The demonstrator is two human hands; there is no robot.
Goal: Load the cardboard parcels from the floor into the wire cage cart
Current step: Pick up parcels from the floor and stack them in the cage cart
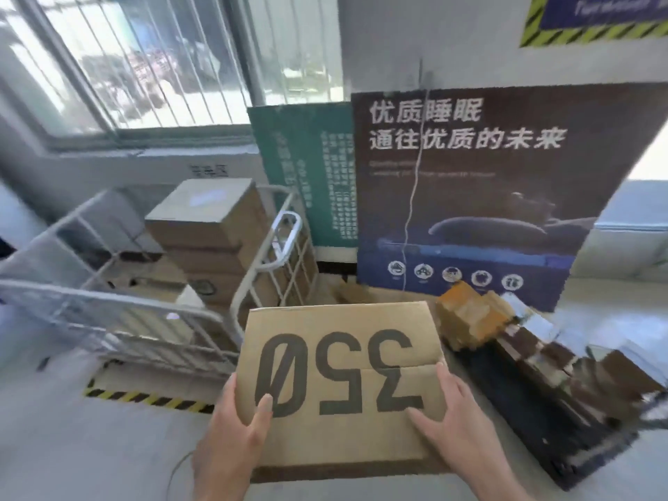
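While both hands [231,442] [457,421] grip a parcel [339,356], the cart [119,301] holds boxes [213,233].

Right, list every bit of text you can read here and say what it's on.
"350", upside down to the camera: on the cardboard box.
"优质睡眠": top line of the dark poster.
"通往优质的未来": second line of that poster.
Too blurred to read: the poster's small print, the green board, the blue sign top right, the wall label under the window.
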